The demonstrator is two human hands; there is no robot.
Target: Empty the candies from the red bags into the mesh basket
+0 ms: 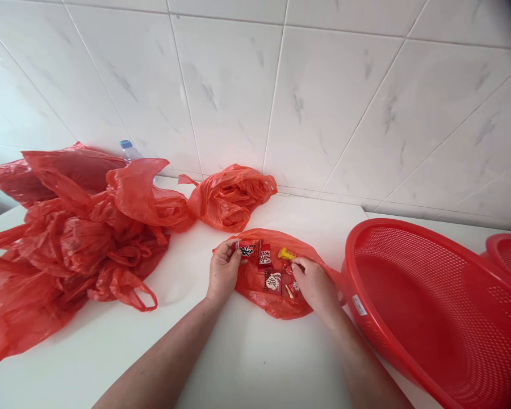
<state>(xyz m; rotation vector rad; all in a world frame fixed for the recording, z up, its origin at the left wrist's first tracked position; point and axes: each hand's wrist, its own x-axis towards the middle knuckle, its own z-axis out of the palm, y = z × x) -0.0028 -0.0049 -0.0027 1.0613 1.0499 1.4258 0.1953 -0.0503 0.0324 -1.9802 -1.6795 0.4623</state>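
A red plastic bag (255, 307) lies spread on the table with several small wrapped snacks on it. My left hand (223, 267) is at its left side, thumb and fingers closed on the edge of a red snack packet (250, 250) with black and white lettering. My right hand (314, 282) is over the right part of the bag, fingertips pinched together beside a small yellow packet (287, 254). What is between those fingertips is too small to make out. Nearby lie a red packet (264, 257) with white print and a dark red packet (273, 282) with a pale label.
A heap of red plastic bags (80, 238) covers the table's left side, with a clear bottle (130, 150) with a blue cap behind it. Another crumpled red bag (234, 196) lies by the tiled wall. A large red perforated basket (366, 284) stands at right, a second red basket (500, 247) beyond it.
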